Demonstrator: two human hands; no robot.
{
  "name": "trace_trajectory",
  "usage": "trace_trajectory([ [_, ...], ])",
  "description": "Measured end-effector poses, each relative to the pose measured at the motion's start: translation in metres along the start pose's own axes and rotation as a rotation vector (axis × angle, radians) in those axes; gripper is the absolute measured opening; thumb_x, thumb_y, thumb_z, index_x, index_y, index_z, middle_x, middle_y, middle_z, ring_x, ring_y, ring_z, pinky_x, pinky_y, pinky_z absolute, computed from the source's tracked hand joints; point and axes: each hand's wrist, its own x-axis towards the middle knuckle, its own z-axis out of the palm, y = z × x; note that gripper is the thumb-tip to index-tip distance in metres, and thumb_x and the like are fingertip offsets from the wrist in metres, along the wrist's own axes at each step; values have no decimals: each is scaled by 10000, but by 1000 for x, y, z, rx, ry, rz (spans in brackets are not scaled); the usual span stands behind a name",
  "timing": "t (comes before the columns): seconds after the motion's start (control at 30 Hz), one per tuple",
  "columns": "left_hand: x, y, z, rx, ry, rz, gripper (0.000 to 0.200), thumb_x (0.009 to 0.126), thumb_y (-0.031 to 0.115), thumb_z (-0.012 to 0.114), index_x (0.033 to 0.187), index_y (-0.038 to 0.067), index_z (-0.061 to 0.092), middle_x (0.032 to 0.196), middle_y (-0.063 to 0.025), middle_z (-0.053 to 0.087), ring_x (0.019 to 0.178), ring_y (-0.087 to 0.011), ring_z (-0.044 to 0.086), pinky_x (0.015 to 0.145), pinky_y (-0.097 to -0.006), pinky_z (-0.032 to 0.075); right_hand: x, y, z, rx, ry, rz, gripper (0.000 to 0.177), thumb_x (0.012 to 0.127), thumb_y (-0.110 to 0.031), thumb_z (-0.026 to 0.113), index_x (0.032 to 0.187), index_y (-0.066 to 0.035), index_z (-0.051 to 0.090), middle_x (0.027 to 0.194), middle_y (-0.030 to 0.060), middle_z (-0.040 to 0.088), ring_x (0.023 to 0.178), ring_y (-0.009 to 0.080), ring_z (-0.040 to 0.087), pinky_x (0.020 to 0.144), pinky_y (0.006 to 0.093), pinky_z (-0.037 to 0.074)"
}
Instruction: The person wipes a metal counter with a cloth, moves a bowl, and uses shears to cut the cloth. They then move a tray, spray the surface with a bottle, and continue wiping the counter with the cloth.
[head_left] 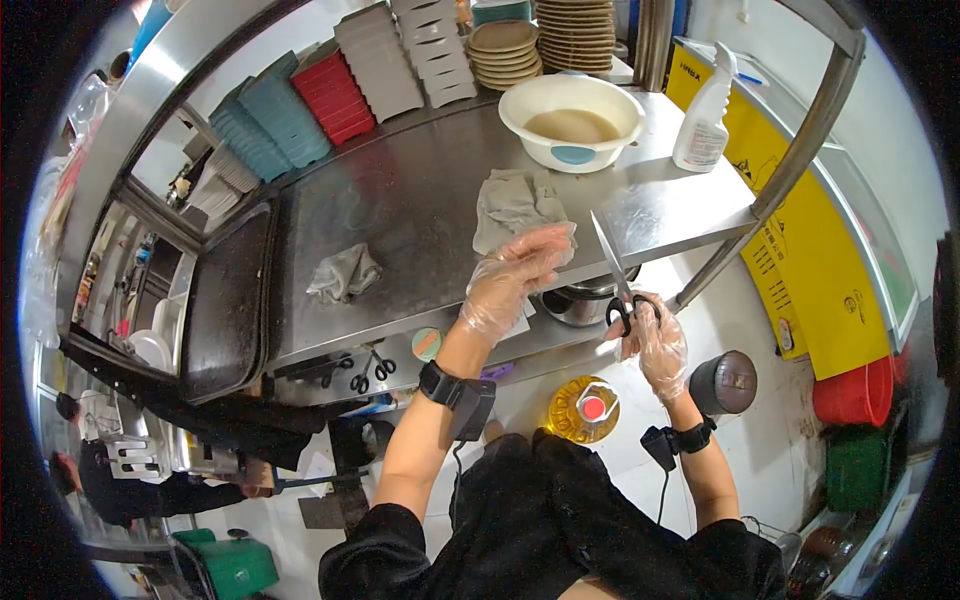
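Observation:
My right hand [662, 352], in a clear plastic glove, grips the black handles of a pair of scissors [613, 262]. The blades point up and away from me, past the front edge of the steel table [400, 240]. My left hand [512, 278], also gloved, is raised near that edge with its fingers stretched out and nothing in them. Just beyond its fingertips lies a crumpled grey cloth [512, 205]. A second grey cloth [344, 273] is bunched up farther left on the tabletop.
Behind the cloth stands a white basin [572, 150] of cloudy liquid, with a spray bottle [706, 115] to its right. Stacked plates [503, 55] and red trays [332, 95] line the back. An oil jug [582, 410] stands below. A person's dark sleeve [200, 497] shows lower left.

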Motion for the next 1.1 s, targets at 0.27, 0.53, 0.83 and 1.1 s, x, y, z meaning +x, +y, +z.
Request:
trace_trajectory([
  [0.27,4,-8,-16,115,98,47,220,936,239,632,1100,97,666,958,28,649,884,-79,603,695,-205,454,4,0,5,-2,-21,-16,388,1028,-323,427,1235,-8,519,663,51,628,513,79,539,503,220,422],
  [0.53,43,27,-39,1034,413,121,437,992,431,417,894,67,636,831,-124,650,798,-199,644,702,-354,489,11,-18,17,30,-39,-46,368,1035,-306,410,1222,-8,518,697,64,647,512,70,523,500,212,419],
  [0.83,109,-30,-33,1830,227,205,979,834,669,440,1457,-64,260,1509,-256,303,1424,-385,247,1155,-473,203,22,-28,42,21,75,-137,352,1029,-287,414,1192,-1,537,707,59,651,484,61,477,472,202,385],
  [1.1,64,6,-35,2040,-35,48,385,873,380,509,1085,69,587,1129,-132,643,1076,-293,615,888,-391,496,41,-41,88,-43,90,-227,525,1011,-422,425,1177,67,515,668,70,631,470,65,440,476,201,366],
])
